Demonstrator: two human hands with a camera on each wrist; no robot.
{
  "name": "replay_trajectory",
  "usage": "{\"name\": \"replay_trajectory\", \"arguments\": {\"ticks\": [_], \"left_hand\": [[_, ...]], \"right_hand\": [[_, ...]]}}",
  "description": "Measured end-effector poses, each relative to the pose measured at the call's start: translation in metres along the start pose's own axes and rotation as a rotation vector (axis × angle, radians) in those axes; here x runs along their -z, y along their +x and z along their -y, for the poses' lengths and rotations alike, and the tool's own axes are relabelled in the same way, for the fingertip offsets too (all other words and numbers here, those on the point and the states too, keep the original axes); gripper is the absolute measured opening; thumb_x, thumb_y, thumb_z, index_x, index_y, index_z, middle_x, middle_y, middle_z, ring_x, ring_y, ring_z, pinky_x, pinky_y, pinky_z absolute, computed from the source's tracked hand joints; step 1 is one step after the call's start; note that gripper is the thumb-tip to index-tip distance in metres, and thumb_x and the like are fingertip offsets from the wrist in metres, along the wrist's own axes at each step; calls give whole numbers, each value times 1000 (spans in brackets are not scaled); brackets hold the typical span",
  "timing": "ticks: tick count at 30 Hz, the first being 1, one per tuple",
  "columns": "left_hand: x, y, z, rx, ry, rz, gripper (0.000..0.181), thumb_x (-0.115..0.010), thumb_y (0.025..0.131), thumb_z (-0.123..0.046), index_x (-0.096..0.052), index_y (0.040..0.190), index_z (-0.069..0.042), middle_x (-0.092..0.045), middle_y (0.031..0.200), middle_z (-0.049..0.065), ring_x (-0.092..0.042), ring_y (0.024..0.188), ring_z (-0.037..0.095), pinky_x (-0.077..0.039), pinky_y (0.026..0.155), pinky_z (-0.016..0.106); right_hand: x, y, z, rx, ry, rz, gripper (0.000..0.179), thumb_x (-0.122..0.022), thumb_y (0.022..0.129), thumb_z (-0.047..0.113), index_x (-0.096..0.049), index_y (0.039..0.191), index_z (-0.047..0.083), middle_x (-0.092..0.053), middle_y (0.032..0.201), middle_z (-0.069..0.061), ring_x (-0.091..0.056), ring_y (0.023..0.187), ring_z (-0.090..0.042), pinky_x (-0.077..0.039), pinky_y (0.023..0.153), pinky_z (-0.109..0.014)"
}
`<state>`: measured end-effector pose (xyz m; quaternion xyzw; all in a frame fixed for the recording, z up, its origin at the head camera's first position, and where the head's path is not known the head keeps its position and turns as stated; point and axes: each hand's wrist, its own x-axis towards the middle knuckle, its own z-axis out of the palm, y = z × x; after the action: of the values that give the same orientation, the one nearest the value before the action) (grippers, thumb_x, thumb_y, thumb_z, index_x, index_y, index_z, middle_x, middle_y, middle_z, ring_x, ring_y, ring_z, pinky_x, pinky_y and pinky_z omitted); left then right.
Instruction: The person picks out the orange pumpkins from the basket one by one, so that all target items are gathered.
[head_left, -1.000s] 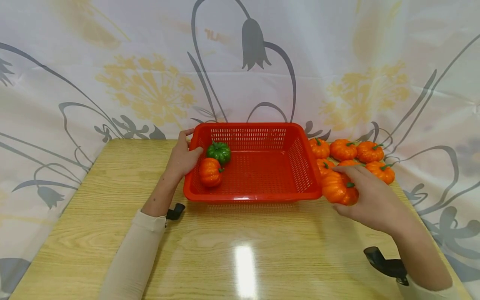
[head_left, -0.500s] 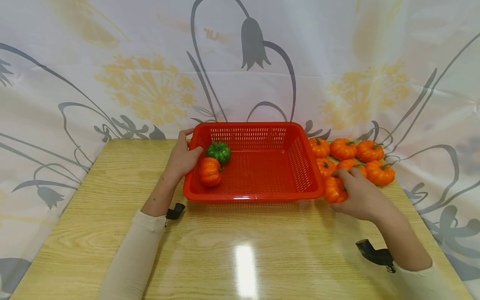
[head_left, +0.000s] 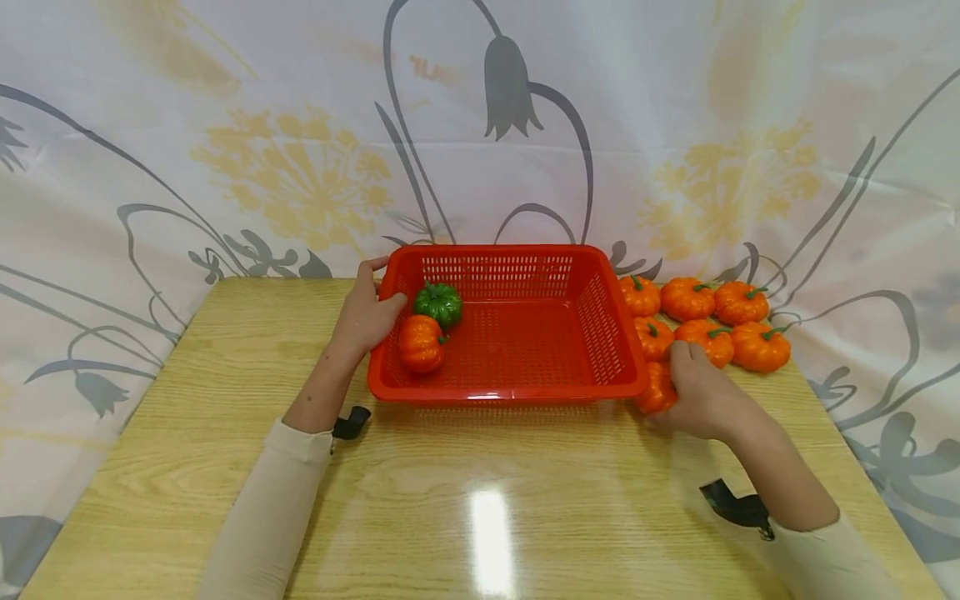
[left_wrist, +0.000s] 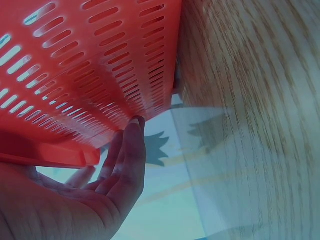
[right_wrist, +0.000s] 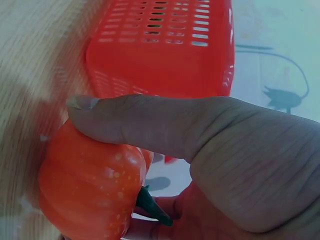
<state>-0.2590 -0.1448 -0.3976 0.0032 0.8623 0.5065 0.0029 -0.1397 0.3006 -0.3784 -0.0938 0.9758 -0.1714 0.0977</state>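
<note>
My left hand (head_left: 365, 315) grips the left end of a red plastic basket (head_left: 510, 394), thumb over the rim and fingers (left_wrist: 131, 165) against the slotted outer wall in the left wrist view. Inside the basket, at its left end, sit a green toy pumpkin (head_left: 439, 306) and an orange one (head_left: 422, 345). My right hand (head_left: 705, 398) holds another orange pumpkin (head_left: 657, 388) low over the table, right beside the basket's front right corner. In the right wrist view, my thumb lies across this pumpkin's side, and its green stem (right_wrist: 152, 206) points toward my palm.
Several orange pumpkins (head_left: 761, 347) stand in two rows on the wooden table (head_left: 420, 500), to the basket's right. A flower-printed curtain (head_left: 300, 150) hangs behind the table. A black camera mount (head_left: 735, 505) sits on my right wrist.
My right hand has moved left and slightly away from me, bringing the orange pumpkin down in front of the others, close to the basket. The left hand and basket stay nearly still.
</note>
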Motion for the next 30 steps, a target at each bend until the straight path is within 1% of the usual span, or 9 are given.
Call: {"name": "replay_trajectory", "arguments": {"ticks": [4, 11, 16, 23, 27, 30], "left_hand": [[0, 0, 1, 2, 2, -1, 68, -56, 102, -18, -28, 164, -15, -59, 128, 24, -66, 105, 40, -63, 88, 52], [0, 1, 2, 5, 5, -4, 69, -56, 102, -19, -28, 164, -15, -60, 127, 24, -68, 103, 40, -64, 85, 50], [0, 1, 2, 7, 6, -2, 68, -56, 102, -19, -28, 164, -16, -60, 128, 24, -68, 104, 40, -63, 86, 51], [0, 0, 2, 6, 8, -2, 69, -56, 102, -19, -28, 164, -15, -61, 128, 24, -68, 104, 40, -63, 86, 51], [0, 0, 2, 8, 6, -1, 68, -56, 102, -19, -28, 165, -16, -60, 128, 24, -67, 105, 40, -63, 87, 52], [0, 0, 1, 8, 3, 3, 68, -55, 102, -19, -28, 165, -16, -60, 129, 24, -67, 105, 40, -63, 88, 52]], "right_hand": [[-2, 1, -1, -16, 8, 3, 86, -98, 71, 29, -40, 120, -12, -48, 114, -33, -60, 96, -46, -53, 87, -63], [-8, 5, -1, -26, -21, -12, 91, -97, 72, 34, -38, 121, -15, -46, 111, -34, -59, 93, -46, -55, 83, -63], [-9, 5, -1, -33, -27, -27, 91, -96, 71, 36, -38, 120, -15, -45, 110, -35, -59, 91, -47, -55, 81, -62], [-7, 3, 1, -57, -24, -10, 96, -96, 73, 39, -38, 126, -16, -44, 117, -37, -59, 94, -48, -54, 83, -62], [-3, 0, 3, -62, -25, -3, 93, -95, 75, 38, -40, 127, -16, -45, 119, -38, -60, 94, -48, -55, 82, -62], [2, -4, 7, -54, -24, -20, 93, -94, 75, 36, -42, 130, -17, -46, 121, -38, -61, 97, -50, -55, 84, -64]]}}
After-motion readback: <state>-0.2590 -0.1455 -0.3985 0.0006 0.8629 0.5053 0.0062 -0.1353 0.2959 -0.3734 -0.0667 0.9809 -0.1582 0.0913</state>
